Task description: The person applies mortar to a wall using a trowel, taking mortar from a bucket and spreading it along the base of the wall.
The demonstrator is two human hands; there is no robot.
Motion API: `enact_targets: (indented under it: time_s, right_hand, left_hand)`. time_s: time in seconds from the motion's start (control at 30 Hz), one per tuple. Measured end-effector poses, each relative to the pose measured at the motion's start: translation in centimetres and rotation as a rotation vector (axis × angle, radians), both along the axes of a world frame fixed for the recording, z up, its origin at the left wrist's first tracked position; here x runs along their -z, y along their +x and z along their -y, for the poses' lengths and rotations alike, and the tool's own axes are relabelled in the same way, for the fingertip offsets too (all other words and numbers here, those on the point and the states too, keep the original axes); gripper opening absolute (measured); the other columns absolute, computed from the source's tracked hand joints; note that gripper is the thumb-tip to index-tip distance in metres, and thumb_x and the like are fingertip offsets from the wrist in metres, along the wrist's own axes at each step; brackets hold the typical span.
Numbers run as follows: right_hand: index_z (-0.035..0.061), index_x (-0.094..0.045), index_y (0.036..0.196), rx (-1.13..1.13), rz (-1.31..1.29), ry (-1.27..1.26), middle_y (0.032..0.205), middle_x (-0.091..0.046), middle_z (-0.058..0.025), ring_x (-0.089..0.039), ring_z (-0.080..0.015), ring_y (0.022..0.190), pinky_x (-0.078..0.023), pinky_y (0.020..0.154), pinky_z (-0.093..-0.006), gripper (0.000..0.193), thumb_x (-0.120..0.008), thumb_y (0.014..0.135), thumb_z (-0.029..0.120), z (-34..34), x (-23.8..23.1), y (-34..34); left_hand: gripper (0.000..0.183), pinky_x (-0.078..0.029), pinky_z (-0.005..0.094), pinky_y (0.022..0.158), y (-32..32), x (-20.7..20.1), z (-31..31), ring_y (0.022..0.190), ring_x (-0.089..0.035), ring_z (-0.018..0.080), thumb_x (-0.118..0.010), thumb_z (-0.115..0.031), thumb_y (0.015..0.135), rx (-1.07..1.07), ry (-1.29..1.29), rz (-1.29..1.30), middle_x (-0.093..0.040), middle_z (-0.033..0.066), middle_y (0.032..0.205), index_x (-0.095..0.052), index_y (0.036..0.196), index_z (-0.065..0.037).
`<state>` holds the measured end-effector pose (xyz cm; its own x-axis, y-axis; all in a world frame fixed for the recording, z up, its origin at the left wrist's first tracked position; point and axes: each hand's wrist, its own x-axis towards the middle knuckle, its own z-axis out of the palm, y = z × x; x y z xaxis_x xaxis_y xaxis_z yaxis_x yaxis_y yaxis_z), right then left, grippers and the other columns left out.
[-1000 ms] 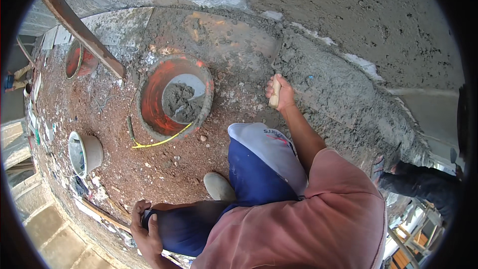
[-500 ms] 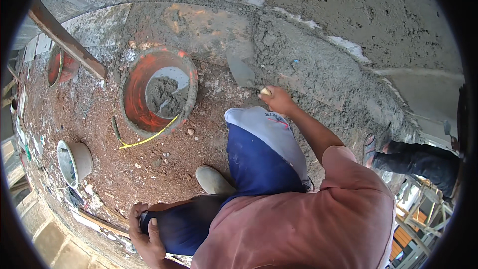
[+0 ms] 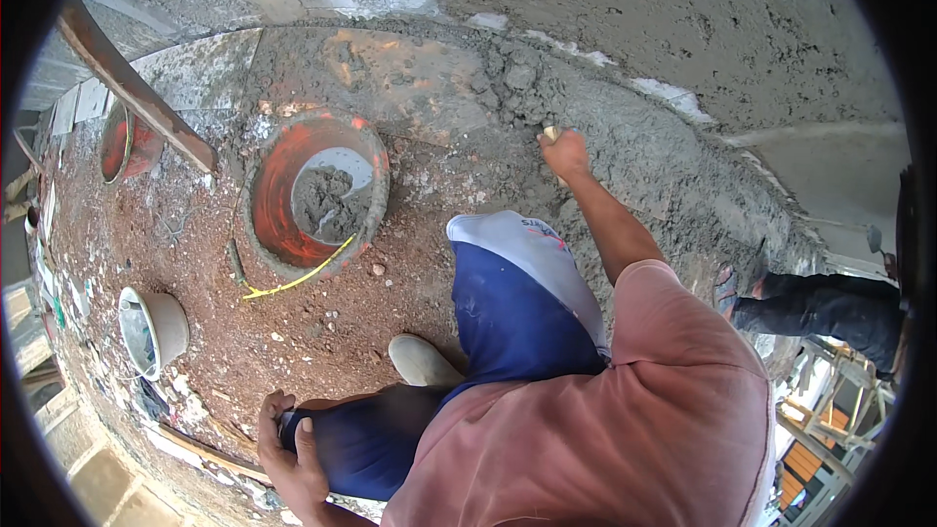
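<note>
My right hand (image 3: 568,156) is closed round the pale handle of a trowel (image 3: 551,133) at the near edge of a lumpy heap of wet grey mortar (image 3: 522,83). The blade cannot be made out against the mortar. The heap lies on a mortar-smeared board (image 3: 390,68) at the foot of the wall. Over my bent knee rests my left hand (image 3: 291,454), thumb and fingers apart, holding nothing. Left of the board stands a big orange bucket (image 3: 265,190), tilted toward me, with mortar (image 3: 332,203) and some greyish water inside. A yellow handle (image 3: 298,278) hangs at its near rim.
A freshly plastered wall (image 3: 664,29) rises along the far side. At left are a white pail (image 3: 168,327), another reddish bucket (image 3: 146,141) and a slanting plank (image 3: 137,88). Gravelly soil (image 3: 322,332) spreads between them. Another person's legs (image 3: 815,307) are at right.
My right hand has pushed the trowel away from me and slightly right, into the mortar. The blade, visible before, no longer shows. Mortar lumps are now piled higher there. My left hand stays on the knee.
</note>
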<state>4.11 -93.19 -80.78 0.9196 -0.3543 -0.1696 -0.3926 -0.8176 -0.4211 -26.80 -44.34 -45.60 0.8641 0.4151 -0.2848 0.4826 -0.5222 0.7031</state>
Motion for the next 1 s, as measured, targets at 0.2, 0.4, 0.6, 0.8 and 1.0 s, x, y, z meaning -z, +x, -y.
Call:
enact_targets:
  time_s: [0.2,0.4,0.6,0.8,1.0]
  right_hand:
    - [-0.0036,-0.071,0.106,-0.188,-0.03,-0.071,0.097,-0.072,-0.0311,-0.071,-0.0482,0.094,-0.057,0.084,-0.0538,0.044,-0.073,0.092,0.038,-1.5,-5.8,-1.9]
    - [0.0012,-0.069,0.102,-0.491,0.06,0.017,0.091,-0.072,-0.0295,-0.07,-0.0487,0.089,-0.055,0.077,-0.0539,0.036,-0.073,0.093,0.036,-6.3,-14.5,-1.2]
    - [0.0025,-0.065,0.105,-0.915,0.117,-0.187,0.099,-0.072,-0.0277,-0.071,-0.0471,0.085,-0.057,0.074,-0.0541,0.034,-0.071,0.094,0.034,-15.4,-21.6,1.3]
    - [0.0028,-0.06,0.115,-1.231,0.134,-0.661,0.107,-0.071,-0.0238,-0.072,-0.0458,0.092,-0.058,0.078,-0.0535,0.033,-0.065,0.099,0.032,-24.8,-22.6,2.5]
    - [-0.0022,-0.061,0.102,-0.925,0.173,-0.189,0.089,-0.069,-0.0223,-0.074,-0.0368,0.075,-0.057,0.058,-0.0474,0.032,-0.066,0.097,0.029,-19.0,-19.7,6.9]
  left_hand:
    - [0.048,-0.049,0.0401,0.102,1.1,-0.1,-0.1,0.111,-0.066,0.0317,-0.069,-0.023,0.096,0.031,0.002,-0.015,-0.069,0.022,0.116,-0.059,0.132,0.008]
    - [0.049,-0.05,0.0419,0.101,1.3,-0.4,-0.3,0.113,-0.068,0.035,-0.074,-0.021,0.092,0.059,0.011,-0.014,-0.071,0.0226,0.115,-0.061,0.133,0.002]
    - [0.053,-0.052,0.0439,0.099,1.5,-0.7,-0.4,0.113,-0.069,0.0394,-0.076,-0.021,0.087,0.18,0.13,-0.01,-0.072,0.0226,0.119,-0.061,0.134,-0.001]
    - [0.049,-0.054,0.0437,0.096,-0.2,-1.3,-0.4,0.108,-0.07,0.0397,-0.078,-0.019,0.086,0.186,0.211,0.069,-0.073,0.0217,0.114,-0.064,0.129,-0.001]
    - [0.042,-0.053,0.0406,0.092,-1.1,-0.9,-0.8,0.101,-0.071,0.034,-0.073,-0.02,0.09,0.128,0.15,0.096,-0.073,0.0199,0.108,-0.064,0.124,0.003]
